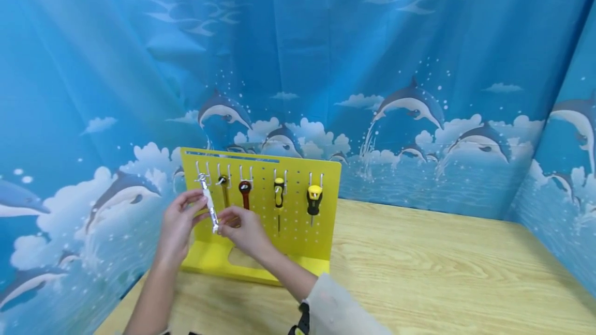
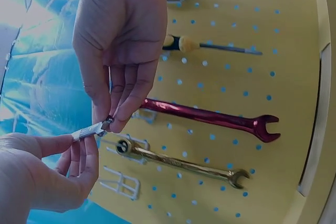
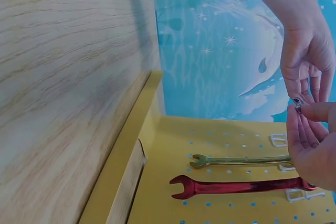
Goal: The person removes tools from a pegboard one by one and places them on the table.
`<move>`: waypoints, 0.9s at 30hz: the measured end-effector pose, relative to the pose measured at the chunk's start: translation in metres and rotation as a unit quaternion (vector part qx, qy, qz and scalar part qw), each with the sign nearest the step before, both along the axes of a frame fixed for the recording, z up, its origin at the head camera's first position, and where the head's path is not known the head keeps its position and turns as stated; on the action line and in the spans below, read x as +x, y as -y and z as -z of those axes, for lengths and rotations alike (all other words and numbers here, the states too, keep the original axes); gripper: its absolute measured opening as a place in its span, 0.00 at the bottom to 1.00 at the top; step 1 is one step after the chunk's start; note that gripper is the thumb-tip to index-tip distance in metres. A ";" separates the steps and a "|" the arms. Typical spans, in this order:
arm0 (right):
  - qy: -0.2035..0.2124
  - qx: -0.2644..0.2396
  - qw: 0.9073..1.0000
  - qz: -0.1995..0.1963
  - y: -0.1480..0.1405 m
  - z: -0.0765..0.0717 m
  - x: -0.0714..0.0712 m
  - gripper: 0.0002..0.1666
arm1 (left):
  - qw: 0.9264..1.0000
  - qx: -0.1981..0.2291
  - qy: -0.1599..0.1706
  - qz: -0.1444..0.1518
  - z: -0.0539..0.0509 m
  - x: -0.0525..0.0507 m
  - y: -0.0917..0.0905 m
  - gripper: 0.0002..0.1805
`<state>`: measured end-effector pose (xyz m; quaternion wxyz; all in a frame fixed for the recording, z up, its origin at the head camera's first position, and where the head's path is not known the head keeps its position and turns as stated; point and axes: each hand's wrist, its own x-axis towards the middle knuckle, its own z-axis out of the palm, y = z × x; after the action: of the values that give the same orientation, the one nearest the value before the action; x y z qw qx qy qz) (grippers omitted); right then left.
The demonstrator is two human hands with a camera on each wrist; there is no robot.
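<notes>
A silver combination wrench (image 1: 209,203) is held out in front of the left part of a yellow pegboard (image 1: 298,211), its shaft tilted slightly. My left hand (image 1: 177,221) pinches it along the shaft between thumb and fingers. At its lower end, the fingertips of my right hand (image 1: 247,231) grip it. In the left wrist view the wrench (image 2: 90,130) is seen almost end-on between both hands, apart from the leftmost white hook (image 2: 121,183). The right wrist view shows one end of the wrench (image 3: 297,104); fingers hide most of it.
A gold wrench (image 2: 184,162) and a red wrench (image 2: 205,115) hang on hooks beside the hands. Further right hang two yellow-and-black screwdrivers (image 1: 279,194) (image 1: 314,200). The board's yellow base (image 1: 209,257) stands on a wooden table (image 1: 419,262), before a blue dolphin curtain (image 1: 298,66).
</notes>
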<state>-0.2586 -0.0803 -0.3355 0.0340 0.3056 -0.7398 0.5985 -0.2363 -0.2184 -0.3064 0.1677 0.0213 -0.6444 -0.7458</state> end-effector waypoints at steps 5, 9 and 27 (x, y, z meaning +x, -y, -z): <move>-0.017 -0.020 1.000 0.000 -0.017 0.000 0.007 0.12 | 0.999 -0.031 -0.009 0.009 -0.005 0.006 -0.015 0.16; -0.027 -0.035 0.999 0.007 -0.033 0.001 0.015 0.13 | 0.999 -0.045 -0.016 0.019 -0.006 0.009 -0.030 0.16; -0.031 -0.046 0.998 0.020 -0.110 0.010 0.045 0.25 | 0.990 -0.057 -0.103 0.081 0.007 0.017 -0.100 0.17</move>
<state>-0.2132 0.0299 -0.3453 0.0827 0.3067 -0.7164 0.6212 -0.2194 -0.1182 -0.3131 0.1731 -0.1172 -0.6649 -0.7171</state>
